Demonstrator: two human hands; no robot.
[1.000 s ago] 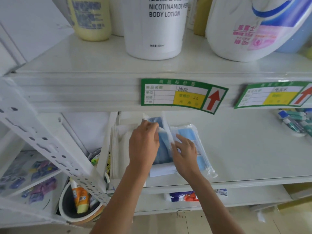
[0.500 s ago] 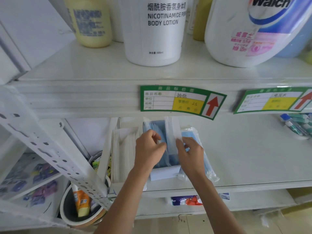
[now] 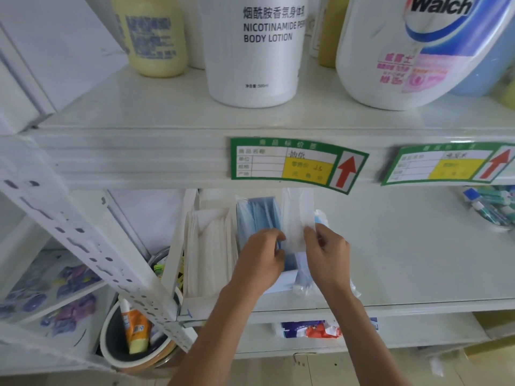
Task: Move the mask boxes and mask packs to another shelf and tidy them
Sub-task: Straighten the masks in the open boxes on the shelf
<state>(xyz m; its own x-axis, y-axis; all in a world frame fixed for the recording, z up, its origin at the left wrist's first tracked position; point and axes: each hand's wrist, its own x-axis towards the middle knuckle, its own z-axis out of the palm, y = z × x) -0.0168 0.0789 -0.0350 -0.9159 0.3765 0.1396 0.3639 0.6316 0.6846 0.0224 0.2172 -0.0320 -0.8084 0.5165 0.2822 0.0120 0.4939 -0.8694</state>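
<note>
Body lotion bottle [image 3: 252, 51] and price tag [image 3: 295, 164] overhang mask packs [image 3: 257, 218].

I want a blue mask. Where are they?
Blue masks stand on the middle shelf, left of center, between white masks and the left hand.

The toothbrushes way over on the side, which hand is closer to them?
Right. The right hand is nearer the toothbrushes at the shelf's far right, though well apart; the left hand is farther off.

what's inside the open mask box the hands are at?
Blue masks stand on edge inside the mask box. Left hand and right hand cover the lower part; the bottom is hidden.
</note>
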